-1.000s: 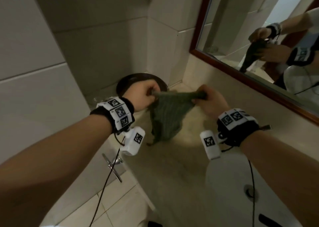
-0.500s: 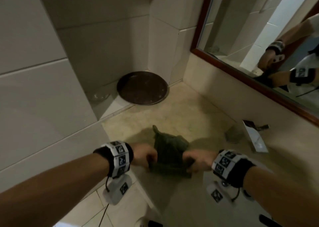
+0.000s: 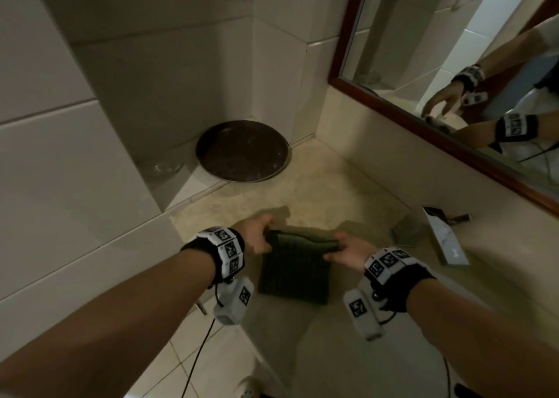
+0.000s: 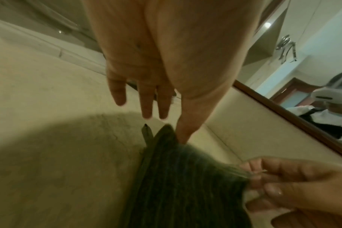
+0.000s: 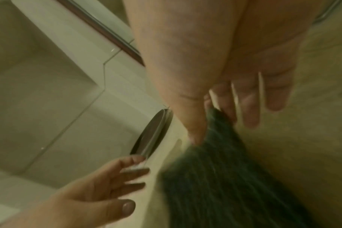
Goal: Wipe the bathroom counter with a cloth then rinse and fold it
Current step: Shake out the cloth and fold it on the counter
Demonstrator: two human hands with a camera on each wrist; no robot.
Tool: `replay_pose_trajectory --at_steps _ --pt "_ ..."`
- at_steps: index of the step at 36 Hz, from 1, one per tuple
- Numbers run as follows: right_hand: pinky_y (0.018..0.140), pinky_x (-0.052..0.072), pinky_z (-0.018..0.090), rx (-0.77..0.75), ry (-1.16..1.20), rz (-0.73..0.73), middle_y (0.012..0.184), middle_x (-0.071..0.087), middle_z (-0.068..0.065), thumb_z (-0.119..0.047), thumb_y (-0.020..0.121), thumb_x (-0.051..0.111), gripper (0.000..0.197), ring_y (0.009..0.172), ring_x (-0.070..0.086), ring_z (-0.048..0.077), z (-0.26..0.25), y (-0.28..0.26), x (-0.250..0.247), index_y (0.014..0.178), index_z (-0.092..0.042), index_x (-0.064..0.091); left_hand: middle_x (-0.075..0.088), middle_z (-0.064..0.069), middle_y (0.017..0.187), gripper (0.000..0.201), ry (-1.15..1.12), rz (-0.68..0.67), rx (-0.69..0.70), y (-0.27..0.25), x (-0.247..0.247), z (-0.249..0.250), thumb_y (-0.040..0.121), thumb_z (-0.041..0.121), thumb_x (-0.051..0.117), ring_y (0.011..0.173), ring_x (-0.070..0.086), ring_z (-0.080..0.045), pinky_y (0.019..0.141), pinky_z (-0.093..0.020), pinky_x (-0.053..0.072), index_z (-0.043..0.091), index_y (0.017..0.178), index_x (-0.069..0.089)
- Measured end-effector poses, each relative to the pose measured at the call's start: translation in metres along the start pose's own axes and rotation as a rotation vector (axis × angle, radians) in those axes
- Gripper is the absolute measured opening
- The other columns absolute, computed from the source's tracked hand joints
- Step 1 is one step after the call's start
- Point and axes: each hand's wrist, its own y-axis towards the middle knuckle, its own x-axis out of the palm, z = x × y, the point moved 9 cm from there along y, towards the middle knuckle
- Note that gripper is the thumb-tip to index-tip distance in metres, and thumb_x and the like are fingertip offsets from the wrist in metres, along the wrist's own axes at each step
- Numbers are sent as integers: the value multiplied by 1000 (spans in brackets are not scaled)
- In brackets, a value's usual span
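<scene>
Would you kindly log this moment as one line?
stage: folding | cloth: on counter | left hand: pinches far corner | right hand: pinches far corner

bare counter (image 3: 317, 186) ahead, round tray (image 3: 242, 151) beyond

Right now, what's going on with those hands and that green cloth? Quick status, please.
Left hand and right hand each pinch a far corner of the cloth. Cloth folded, lying flat on the counter. Nothing in the way; dark round tray sits apart.
</scene>
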Motion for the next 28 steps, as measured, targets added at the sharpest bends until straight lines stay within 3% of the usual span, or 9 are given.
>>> replay_pose_trajectory --at_steps 3,6,9,12,15,18,21,25,28 --pt "95 39 30 34 -66 60 142 42 12 -31 88 63 70 125 47 29 5 10 1 145 -13 27 42 -8 139 72 117 10 -11 5 9 0 82 19 68 122 47 -27 97 -34 45 23 144 31" --pt "90 43 33 -97 -242 136 124 52 11 -28 88 61 39 111 53 28 -7 11 3 122 -11 49 45 -6 129 48 183 77 95 0 21 10 83 21 65 115 46 -24 93 -31 42 19 127 47" --pt "82 45 32 -241 -408 -25 108 53 4 -35 86 62 26 98 54 23 -19 1 36 102 -16 56 53 -1 119 35 284 4 233 -9 55 22 85 29 64 107 52 -20 84 -23 37 20 118 55" --pt "81 41 32 -299 -583 -148 115 47 4 -39 81 67 40 102 49 23 -18 -6 68 112 -17 53 56 -3 114 31 365 -50 263 -13 79 18 85 32 62 101 55 -23 87 -27 42 19 112 60" --pt "88 41 36 -329 -640 -134 122 46 7 -31 85 64 41 110 45 27 -17 -8 77 119 -14 50 55 -8 116 28 371 -46 264 -15 87 12 87 26 57 104 54 -28 90 -34 42 15 112 62" --pt "100 42 38 -327 -630 -203 132 47 9 -25 92 53 39 119 46 29 -14 -13 87 129 -15 48 57 -9 114 28 425 -119 268 -19 94 13 88 24 54 101 55 -27 87 -34 42 14 113 61" --pt "96 44 35 -255 -531 -351 132 52 6 -27 93 48 40 120 51 28 -7 -19 92 131 -17 50 59 -8 104 23 396 -319 179 -26 100 10 91 26 52 91 56 -26 83 -38 48 13 108 59" --pt "76 45 29 -156 -218 -509 101 57 2 -15 91 49 30 83 57 17 -11 -23 82 118 -9 61 55 -3 100 26 234 -597 68 -33 93 10 94 20 46 88 51 -23 83 -37 44 9 114 59" --pt "65 50 23 -80 -43 -518 100 58 6 -8 91 48 32 72 56 13 -17 -19 61 121 -5 60 55 -1 105 31 110 -537 -10 -23 63 12 94 15 48 92 51 -17 84 -30 44 12 123 58"
